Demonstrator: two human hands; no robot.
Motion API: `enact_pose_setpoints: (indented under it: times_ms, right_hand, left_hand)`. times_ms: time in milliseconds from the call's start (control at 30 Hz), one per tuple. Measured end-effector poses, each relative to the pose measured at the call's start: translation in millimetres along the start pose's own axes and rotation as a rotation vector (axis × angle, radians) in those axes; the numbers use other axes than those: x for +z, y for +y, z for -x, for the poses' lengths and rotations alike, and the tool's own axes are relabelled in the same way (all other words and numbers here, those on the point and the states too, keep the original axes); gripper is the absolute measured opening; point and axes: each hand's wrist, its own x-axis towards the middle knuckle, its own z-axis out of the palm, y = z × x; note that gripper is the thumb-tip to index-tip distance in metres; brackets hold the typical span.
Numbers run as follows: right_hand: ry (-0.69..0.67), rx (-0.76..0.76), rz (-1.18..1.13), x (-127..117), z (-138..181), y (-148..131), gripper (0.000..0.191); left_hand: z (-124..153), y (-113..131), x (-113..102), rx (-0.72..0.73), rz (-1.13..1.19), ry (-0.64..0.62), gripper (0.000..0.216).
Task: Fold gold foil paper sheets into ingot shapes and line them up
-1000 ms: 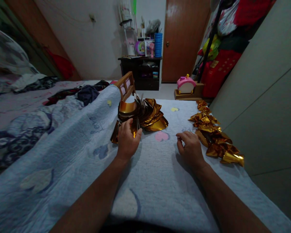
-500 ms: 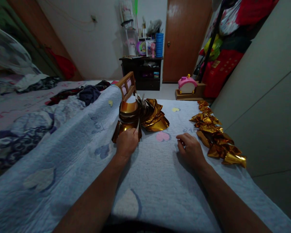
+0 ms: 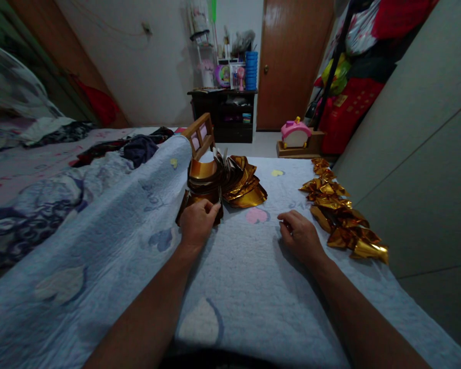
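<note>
My left hand (image 3: 200, 219) is closed in a pinch at the right edge of a small stack of gold foil paper sheets (image 3: 183, 204), partly covering it. Just beyond lie more curved gold sheets (image 3: 203, 169), and to their right a fanned pile of gold foil sheets (image 3: 249, 192). My right hand (image 3: 301, 234) rests on the bed cover, fingers loosely bent, with a gap between thumb and fingers and nothing seen in them. To its right runs a row of folded, crumpled gold foil pieces (image 3: 330, 205).
A light blue quilted cover (image 3: 246, 287) lies beneath everything. A wooden bed rail (image 3: 200, 134) stands behind the sheets. Clothes (image 3: 140, 148) are heaped on the left. A pink toy (image 3: 295, 134) sits beyond the far edge, and a pale cabinet wall (image 3: 418, 169) borders the right.
My left hand has shifted slightly, its thumb and fingertips now pinching at the stack's right edge, where a sheet edge stood raised before. My right hand stays in place.
</note>
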Motion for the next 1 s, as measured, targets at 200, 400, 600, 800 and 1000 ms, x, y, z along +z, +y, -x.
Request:
enact_pose_setpoints:
  times_ms: [200, 400, 600, 800, 1000]
  right_hand:
    - [-0.015, 0.017, -0.013, -2, 0, 0, 0.017]
    - [-0.007, 0.025, -0.034, -1, 0, 1, 0.017]
    - [-0.006, 0.035, -0.048, -2, -1, 1, 0.017]
    - [-0.018, 0.04, -0.091, -4, -2, -2, 0.016]
    - [-0.062, 0.135, -0.285, -7, -3, -9, 0.015]
  left_hand:
    - [0, -1, -4, 0.024, 0.113, 0.085, 0.035]
    - [-2, -5, -1, 0.024, 0.213, 0.125, 0.02]
    - [-2, -7, -1, 0.028, 0.294, 0.265, 0.016]
    - [8, 4, -6, 0.107, 0.551, 0.293, 0.027]
    - [25, 16, -3, 0.272, 0.666, 0.148, 0.036]
